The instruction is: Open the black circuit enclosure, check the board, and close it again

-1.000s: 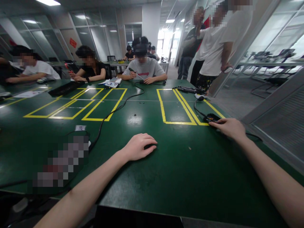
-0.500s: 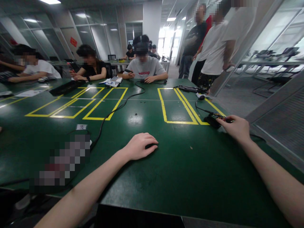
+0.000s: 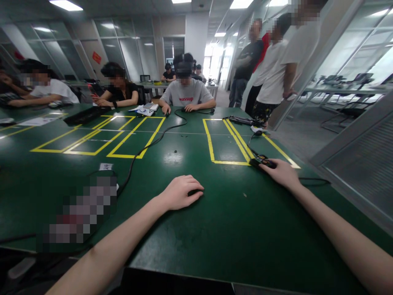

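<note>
My left hand [image 3: 181,191] rests palm down on the green table [image 3: 215,229], fingers curled loosely over a small dark object [image 3: 194,192] that is mostly hidden. My right hand [image 3: 281,173] reaches to the right and grips a small black device [image 3: 261,161] with orange marks and a cable, beside a yellow tape line [image 3: 245,152].
Yellow taped rectangles [image 3: 123,137] mark the table. A black cable [image 3: 144,149] crosses its middle. A blurred patch [image 3: 81,213] lies at the left. People sit along the far and left sides; a seated person in grey [image 3: 186,94] faces me. Several people stand at the right.
My right hand has drawn the black device leftward and nearer along the tape line. My left hand has stayed put. The view has tilted slightly.
</note>
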Demonstrator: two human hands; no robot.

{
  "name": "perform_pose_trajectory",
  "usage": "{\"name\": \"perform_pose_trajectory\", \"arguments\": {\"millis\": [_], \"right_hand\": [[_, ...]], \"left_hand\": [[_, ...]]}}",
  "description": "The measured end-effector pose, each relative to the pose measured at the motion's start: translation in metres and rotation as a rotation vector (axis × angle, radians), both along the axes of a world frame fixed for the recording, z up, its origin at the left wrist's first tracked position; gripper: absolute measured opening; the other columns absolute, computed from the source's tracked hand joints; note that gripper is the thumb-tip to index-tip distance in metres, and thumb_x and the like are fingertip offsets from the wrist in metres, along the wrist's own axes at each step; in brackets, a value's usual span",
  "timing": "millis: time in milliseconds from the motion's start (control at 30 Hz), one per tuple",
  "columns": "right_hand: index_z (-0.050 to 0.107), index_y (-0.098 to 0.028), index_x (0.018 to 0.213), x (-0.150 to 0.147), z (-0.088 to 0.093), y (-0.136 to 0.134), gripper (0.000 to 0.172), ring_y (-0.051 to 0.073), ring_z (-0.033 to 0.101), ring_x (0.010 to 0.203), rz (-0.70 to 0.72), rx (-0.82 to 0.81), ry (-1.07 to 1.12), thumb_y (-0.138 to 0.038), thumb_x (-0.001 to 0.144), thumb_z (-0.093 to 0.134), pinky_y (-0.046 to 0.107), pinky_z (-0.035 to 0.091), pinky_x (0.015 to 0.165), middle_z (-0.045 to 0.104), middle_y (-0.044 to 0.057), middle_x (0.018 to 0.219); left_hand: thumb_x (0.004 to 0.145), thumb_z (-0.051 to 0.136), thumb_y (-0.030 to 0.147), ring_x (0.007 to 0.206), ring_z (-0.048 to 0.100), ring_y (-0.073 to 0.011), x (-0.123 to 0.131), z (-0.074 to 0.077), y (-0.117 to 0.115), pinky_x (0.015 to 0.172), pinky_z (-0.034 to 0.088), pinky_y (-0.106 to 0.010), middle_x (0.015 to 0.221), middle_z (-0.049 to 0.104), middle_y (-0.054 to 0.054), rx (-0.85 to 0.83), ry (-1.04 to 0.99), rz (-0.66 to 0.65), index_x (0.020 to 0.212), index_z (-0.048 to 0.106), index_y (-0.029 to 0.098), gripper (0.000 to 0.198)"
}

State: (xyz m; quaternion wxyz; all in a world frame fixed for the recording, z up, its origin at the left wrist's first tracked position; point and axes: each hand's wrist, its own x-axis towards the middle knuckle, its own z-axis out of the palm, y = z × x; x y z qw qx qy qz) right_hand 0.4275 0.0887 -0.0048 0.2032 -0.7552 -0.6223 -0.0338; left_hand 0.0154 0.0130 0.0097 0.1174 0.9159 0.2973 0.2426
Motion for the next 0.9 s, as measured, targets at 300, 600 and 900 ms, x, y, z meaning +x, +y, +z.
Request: {"name": "perform_pose_trajectory", "arguments": {"millis": [300,600,900], "right_hand": [[0.074,-0.023,0.107,-0.149,-0.004,-0.078,0.022,0.022,0.071,0.086,0.912,-0.011,0.204,-0.034,0.089,0.067,0.032,0.057,0.074,0.073,0.006,0.099],[0.071,-0.021,0.109,-0.188,0.005,-0.101,0.026,0.022,0.070,0.089,1.062,-0.043,0.211,-0.030,0.085,0.072,0.031,0.058,0.077,0.068,0.007,0.105],[0.071,-0.022,0.112,-0.165,0.005,-0.082,0.021,0.022,0.071,0.099,1.084,0.059,0.375,-0.027,0.092,0.065,0.036,0.059,0.088,0.071,0.009,0.112]], "left_hand": [[0.091,0.071,0.041,0.120,0.064,-0.0283,0.001,0.006,-0.008,0.103,0.054,-0.045,0.135,0.067,-0.013,0.024,-0.120,-0.021,0.131,0.065,0.023,0.044],[0.080,0.078,0.045,0.093,0.069,-0.0232,-0.002,0.005,-0.011,0.082,0.054,-0.032,0.103,0.072,-0.008,-0.042,-0.068,-0.057,0.111,0.067,0.019,0.042],[0.076,0.085,0.048,0.109,0.071,-0.0268,-0.006,0.005,0.000,0.100,0.054,-0.040,0.118,0.075,-0.010,-0.027,-0.001,-0.008,0.120,0.070,0.021,0.054]]}}
